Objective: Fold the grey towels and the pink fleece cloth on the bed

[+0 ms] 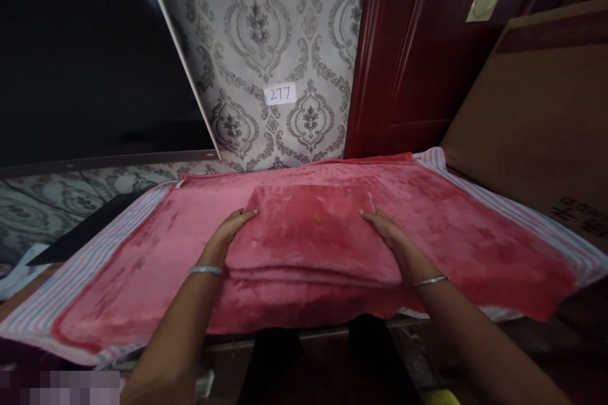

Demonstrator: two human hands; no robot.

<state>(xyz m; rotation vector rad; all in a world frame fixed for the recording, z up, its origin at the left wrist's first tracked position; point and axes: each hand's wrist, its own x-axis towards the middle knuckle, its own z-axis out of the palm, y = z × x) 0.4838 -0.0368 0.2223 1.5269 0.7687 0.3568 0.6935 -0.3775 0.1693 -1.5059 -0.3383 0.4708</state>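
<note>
A folded pink-red plush blanket (308, 228) lies in front of me, its layered edge facing my body. My left hand (237, 224) grips its left side, thumb on top and the other fingers mostly hidden at the edge. On the opposite side my right hand (384, 224) holds it the same way, thumb over the top. Beneath it a larger pink plush cloth (180, 247) with striped borders is spread over the surface. Each wrist wears a silvery bangle.
A large dark TV screen (95, 57) stands at the back left. Patterned wallpaper (256, 19) carries a paper label (280, 93) reading 277. To the right are a dark red door frame (403, 44) and a big cardboard box (536, 114). A black flat object (90, 228) lies at left.
</note>
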